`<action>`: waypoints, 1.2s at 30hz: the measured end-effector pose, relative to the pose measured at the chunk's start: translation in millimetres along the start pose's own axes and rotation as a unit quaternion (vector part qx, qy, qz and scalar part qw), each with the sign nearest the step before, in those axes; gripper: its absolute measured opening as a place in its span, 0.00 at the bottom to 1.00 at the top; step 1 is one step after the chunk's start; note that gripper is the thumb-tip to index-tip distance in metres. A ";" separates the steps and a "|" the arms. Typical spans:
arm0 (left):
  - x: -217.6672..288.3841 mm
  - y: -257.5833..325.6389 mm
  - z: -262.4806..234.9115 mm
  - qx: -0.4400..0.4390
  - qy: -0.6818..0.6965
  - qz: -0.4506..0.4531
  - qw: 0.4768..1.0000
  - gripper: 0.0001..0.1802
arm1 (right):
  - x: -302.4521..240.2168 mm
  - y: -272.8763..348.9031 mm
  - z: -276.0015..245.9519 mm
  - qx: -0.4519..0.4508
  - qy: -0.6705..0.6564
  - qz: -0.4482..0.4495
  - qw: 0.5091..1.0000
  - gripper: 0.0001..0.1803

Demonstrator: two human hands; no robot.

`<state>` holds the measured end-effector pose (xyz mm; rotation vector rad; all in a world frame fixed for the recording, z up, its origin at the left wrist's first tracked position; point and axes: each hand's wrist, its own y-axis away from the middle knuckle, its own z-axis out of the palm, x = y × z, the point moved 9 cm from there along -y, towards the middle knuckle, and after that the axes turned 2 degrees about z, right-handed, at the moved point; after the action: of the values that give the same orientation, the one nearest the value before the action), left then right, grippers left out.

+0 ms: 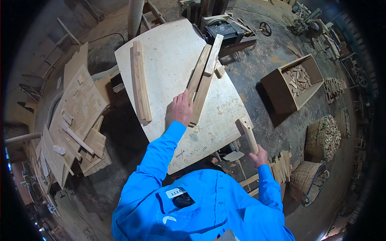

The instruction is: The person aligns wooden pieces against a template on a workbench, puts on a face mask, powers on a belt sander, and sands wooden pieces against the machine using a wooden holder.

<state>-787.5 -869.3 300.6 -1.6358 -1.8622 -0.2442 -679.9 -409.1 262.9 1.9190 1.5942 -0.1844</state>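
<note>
My left hand [183,107] is closed on the near end of a narrow wooden strip [199,69], which lies slanting away from me on the pale plywood tabletop [173,52]. Close along its right side are a paler wooden piece [214,55] and a darker strip [202,98]. To the left of that hand, two long, slightly curved wooden pieces [140,80] lie side by side. Past the table's right edge, my right hand [259,156] grips the lower end of a short wooden piece [249,134]. Its upper end, over the table corner, shows a small dark spot.
A large wooden box [281,90] of offcuts stands on the floor at right, with woven baskets [307,180] nearer me. Beyond the table sits a dark machine motor [225,32] beside a ribbed hose [135,18]. Plywood sheets and scraps [80,108] are stacked at left.
</note>
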 end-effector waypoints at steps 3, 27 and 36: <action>-3.2 -3.2 1.1 -0.002 0.016 0.019 1.000 0.35 | -2.4 1.9 0.3 -0.002 0.006 -0.001 1.000 0.29; 0.4 -130.6 57.6 -0.044 -0.006 -0.088 0.995 0.23 | 4.2 -0.3 7.2 -0.019 -0.066 -0.067 0.995 0.29; -15.0 -136.6 67.5 -0.039 -0.057 -0.079 0.995 0.24 | -4.9 -2.0 4.5 -0.014 -0.007 -0.067 0.998 0.27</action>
<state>-938.6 -874.4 275.9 -1.5856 -2.0956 -0.2994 -681.8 -415.5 261.0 1.7869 1.7091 -0.2304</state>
